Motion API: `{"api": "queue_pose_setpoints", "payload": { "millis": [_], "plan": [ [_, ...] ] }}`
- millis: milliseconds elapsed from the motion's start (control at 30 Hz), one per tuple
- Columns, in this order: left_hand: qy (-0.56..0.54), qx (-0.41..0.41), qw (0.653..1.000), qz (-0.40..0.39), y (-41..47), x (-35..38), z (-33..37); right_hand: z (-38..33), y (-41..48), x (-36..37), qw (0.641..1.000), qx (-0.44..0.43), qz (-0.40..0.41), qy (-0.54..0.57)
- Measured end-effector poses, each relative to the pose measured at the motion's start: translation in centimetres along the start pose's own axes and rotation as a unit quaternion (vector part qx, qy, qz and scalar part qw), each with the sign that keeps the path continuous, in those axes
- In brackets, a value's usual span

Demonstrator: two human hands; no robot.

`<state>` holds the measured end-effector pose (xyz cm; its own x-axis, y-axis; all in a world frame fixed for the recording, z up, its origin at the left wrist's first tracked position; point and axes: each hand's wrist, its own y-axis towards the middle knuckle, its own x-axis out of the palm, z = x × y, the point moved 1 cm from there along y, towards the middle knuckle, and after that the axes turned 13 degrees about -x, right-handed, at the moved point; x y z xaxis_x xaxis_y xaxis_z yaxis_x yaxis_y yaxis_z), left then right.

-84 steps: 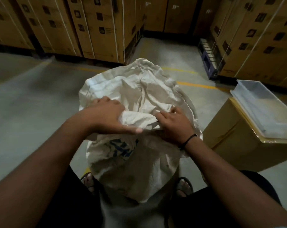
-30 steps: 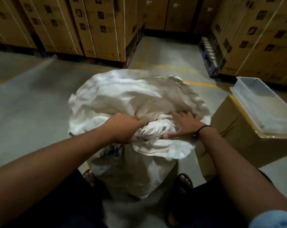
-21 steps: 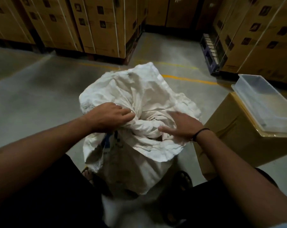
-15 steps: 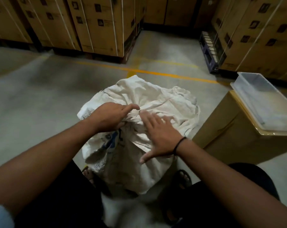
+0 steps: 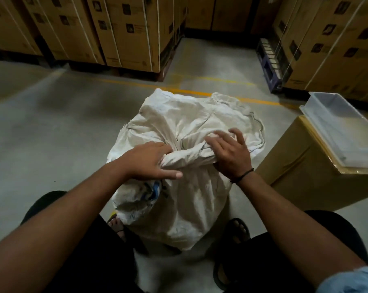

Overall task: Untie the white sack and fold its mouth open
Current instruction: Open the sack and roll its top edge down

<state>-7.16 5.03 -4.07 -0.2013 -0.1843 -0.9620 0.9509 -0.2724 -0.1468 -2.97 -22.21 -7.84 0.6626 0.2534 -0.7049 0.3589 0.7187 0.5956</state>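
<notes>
Two hands on crumpled white woven sack (image 5: 178, 208): left hand (image 5: 149, 160) clenches the twisted neck (image 5: 187, 159); right hand (image 5: 229, 155) rests flat, spread.

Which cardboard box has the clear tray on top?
The lone box on the floor right of the white sack, beside the right hand: the clear tray lies on it. The other boxes are strapped stacks along the back.
</notes>
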Motion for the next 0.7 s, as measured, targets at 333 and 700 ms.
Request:
{"api": "queue_pose_setpoints", "payload": {
  "millis": [333, 700],
  "plan": [
    [0.146, -0.016, 0.976, 0.159, 2.0, 4.7, 5.5, -0.9, 1.3, -0.9, 0.949, 0.025, -0.256, 0.183],
    [-0.2, -0.159, 0.967, -0.012, -0.5, 6.3, 9.7, -1.6, -1.6, -0.8, 0.981, -0.087, -0.102, 0.142]
  ]
}}
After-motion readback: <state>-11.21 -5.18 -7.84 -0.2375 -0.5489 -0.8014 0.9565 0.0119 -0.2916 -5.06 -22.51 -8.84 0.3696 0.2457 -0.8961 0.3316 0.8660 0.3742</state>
